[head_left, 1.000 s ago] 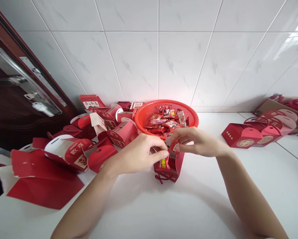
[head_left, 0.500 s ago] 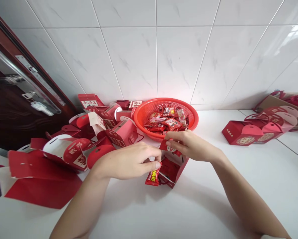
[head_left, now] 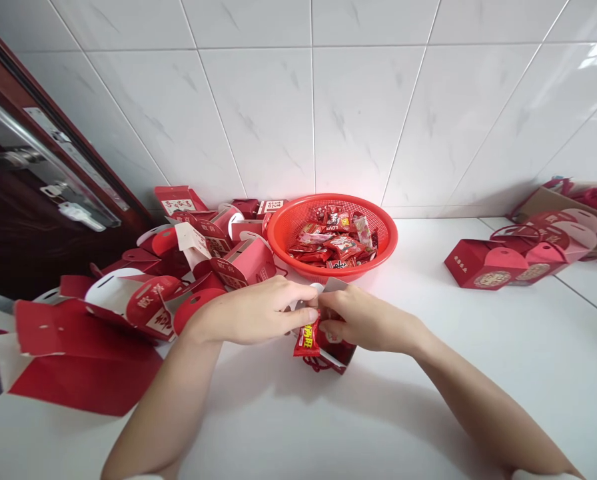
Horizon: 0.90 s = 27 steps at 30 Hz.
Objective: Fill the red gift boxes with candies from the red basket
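My left hand (head_left: 263, 310) pinches a red candy packet (head_left: 307, 339) with yellow lettering between thumb and fingers, at the left side of a small open red gift box (head_left: 348, 360). My right hand (head_left: 371, 317) reaches down into that box from the right. Its fingers are curled and partly hidden, so whatever they grip cannot be made out. Dark red contents show inside the box, and a cord handle (head_left: 316, 365) lies by its near left side. Just behind both hands stands a red plastic basket (head_left: 389, 243) with several wrapped candies (head_left: 343, 247).
Several open red gift boxes (head_left: 143, 303) crowd the left of the white table (head_left: 288, 433). Red boxes (head_left: 483, 263) stand at the right, before a cardboard box (head_left: 543, 203) of red cords. A tiled wall (head_left: 358, 120) runs behind; a door (head_left: 23, 213) is at far left.
My right hand has moved down and slightly left into the gift box, and the red packet it held no longer shows clearly. My left hand, still with its candy packet, has shifted up slightly.
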{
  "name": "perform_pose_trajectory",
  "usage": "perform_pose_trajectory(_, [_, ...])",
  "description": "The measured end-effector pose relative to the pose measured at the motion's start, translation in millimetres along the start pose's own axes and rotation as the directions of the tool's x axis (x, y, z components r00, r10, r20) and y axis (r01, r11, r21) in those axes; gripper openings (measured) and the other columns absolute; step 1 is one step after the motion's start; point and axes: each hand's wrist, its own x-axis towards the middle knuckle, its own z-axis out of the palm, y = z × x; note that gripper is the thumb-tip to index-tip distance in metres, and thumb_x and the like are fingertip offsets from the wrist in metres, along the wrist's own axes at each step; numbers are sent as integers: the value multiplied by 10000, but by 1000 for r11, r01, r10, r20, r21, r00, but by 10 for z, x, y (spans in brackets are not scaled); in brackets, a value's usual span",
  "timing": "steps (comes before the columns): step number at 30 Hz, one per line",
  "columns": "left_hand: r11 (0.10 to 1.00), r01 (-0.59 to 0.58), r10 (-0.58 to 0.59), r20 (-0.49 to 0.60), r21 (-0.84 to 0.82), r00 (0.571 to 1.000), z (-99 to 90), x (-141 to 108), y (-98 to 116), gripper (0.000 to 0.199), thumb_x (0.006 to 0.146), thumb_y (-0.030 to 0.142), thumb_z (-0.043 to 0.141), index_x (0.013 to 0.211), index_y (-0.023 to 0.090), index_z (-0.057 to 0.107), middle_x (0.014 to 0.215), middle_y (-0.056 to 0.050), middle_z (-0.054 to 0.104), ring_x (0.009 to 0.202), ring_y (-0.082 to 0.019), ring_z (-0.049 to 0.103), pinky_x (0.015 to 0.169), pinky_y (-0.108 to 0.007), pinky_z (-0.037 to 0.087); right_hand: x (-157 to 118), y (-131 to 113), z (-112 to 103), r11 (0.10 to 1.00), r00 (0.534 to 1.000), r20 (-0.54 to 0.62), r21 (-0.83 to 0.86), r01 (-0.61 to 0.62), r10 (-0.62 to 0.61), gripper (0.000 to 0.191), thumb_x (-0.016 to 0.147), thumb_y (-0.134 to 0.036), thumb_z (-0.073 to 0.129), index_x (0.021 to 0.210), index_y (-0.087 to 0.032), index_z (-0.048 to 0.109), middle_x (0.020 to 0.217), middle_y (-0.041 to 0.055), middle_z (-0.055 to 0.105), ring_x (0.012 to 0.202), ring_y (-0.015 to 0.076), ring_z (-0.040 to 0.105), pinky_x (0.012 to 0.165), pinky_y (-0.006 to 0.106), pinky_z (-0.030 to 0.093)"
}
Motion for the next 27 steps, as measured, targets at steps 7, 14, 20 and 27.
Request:
perform_pose_trajectory(7, [1000, -7, 7, -26, -7, 1000, -1, 1, 10, 261, 967, 318, 476, 734, 205, 502, 631, 40, 467, 564, -121, 411, 537, -254, 327, -41, 73, -96, 998, 988, 145, 52, 35, -42, 246, 941, -110, 486, 715, -184, 550, 704, -16, 524, 657, 123, 459, 580, 256, 327])
perform_pose_trajectory(14, [923, 23, -129, -253, -384, 959, 149, 163, 29, 293, 972, 458, 514, 810, 215, 510, 781, 18, 643, 722, -183, 707, 646, -271, 561, -186, 190, -253, 784, 993, -57, 610, 114, -101, 216, 942, -389, 645, 898, -191, 571, 794, -1, 658, 726, 146, 611, 617, 260, 471])
perform_pose_trajectory(20, [917, 5, -145, -320, -400, 936, 195, 163, 56, 335, 984, 548, 484, 866, 235, 504, 872, 27, 694, 767, -214, 760, 656, -288, 579, -95, 213, -179, 721, 970, -241, 677, 148, 28, 204, 838, -241, 713, 894, -218, 518, 727, -24, 680, 686, 157, 646, 623, 275, 490])
perform_pose_trajectory(27, [995, 97, -93, -264, 3, 960, 139, 15, 95, 401, 1022, 428, 385, 705, 219, 513, 664, 11, 595, 636, -179, 589, 564, -292, 364, -156, 152, -224, 930, 968, -228, 367, -9, 100, 123, 845, -146, 635, 896, -220, 551, 711, -36, 664, 611, 137, 613, 563, 245, 411])
